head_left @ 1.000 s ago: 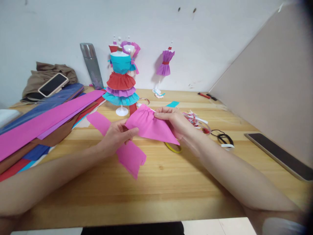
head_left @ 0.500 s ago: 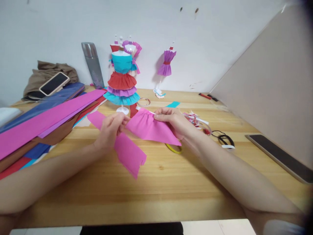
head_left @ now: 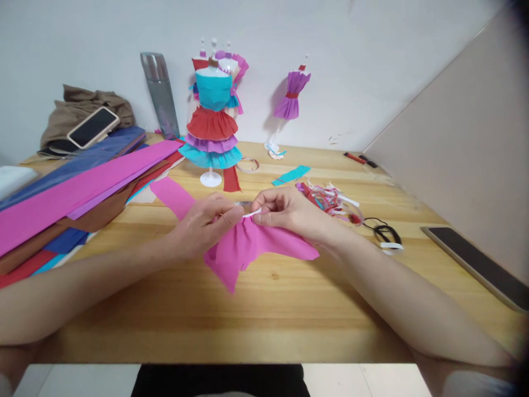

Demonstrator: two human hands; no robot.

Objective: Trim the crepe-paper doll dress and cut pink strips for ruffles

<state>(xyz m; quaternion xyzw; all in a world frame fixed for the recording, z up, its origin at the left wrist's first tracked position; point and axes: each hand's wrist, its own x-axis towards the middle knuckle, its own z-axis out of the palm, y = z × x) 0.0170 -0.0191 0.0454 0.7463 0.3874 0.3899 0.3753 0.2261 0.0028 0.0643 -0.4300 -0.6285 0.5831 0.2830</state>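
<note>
A pink crepe paper piece (head_left: pixel 264 242), gathered into pleats along a white strip (head_left: pixel 251 213) at its top edge, hangs between my hands above the table. My left hand (head_left: pixel 206 223) pinches the left part of the gathered edge with thumb and fingers. Close by on the right, my right hand (head_left: pixel 285 212) pinches the same edge, its thumb and forefinger on the white strip. A second pink paper strip (head_left: pixel 170 194) lies on the table, partly hidden behind my left hand and the gathered piece.
A mini dress form (head_left: pixel 212 129) in tiered blue, red and purple paper stands ahead, others behind it. A purple-dressed form (head_left: pixel 291 96) stands right of them. Paper sheets (head_left: pixel 95 176) and a bottle (head_left: pixel 161 96) are left; paper scraps (head_left: pixel 326 198), hair ties (head_left: pixel 386 234) and a dark slab (head_left: pixel 475 264) right.
My left hand has moved right and now grips the gathered edge beside my right hand. The gathered piece has come down slightly, over the loose pink strip. The camera view has shifted a little.
</note>
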